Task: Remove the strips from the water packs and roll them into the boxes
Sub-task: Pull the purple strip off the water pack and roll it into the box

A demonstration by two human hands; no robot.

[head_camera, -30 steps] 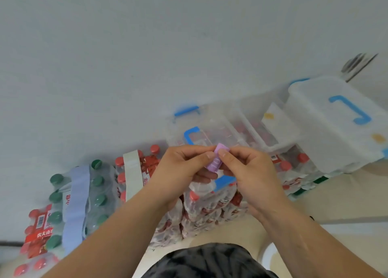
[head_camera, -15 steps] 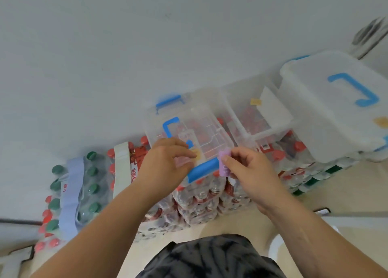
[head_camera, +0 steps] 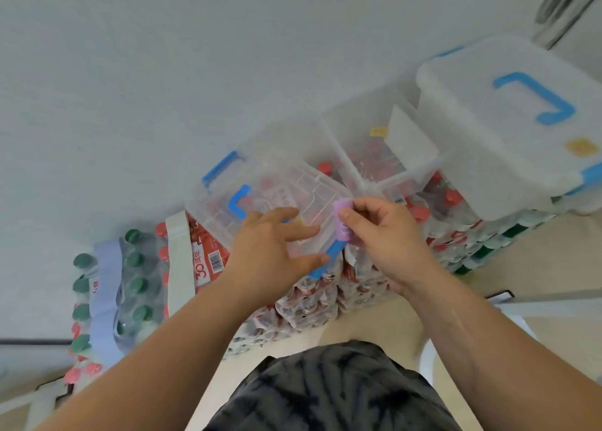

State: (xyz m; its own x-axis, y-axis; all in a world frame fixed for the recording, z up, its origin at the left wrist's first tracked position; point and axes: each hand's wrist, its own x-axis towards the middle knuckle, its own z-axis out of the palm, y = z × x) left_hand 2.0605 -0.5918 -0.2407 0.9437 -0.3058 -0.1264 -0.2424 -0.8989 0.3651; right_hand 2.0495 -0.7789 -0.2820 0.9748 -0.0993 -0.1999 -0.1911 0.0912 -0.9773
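Right hand: you are pinching the purple roll between thumb and fingers.
Left hand: you are resting loose, spread fingers on the box lid, gripping nothing.
Roll: hovering at the box's 3 o'clock edge.

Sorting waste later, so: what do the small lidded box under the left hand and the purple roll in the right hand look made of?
Small box: clear, glossy rigid plastic, since red packs show through it and its lid has moulded ribs. Purple roll, pinched in the right hand: matte and soft-looking, probably fabric or foam strip; too blurred to say.
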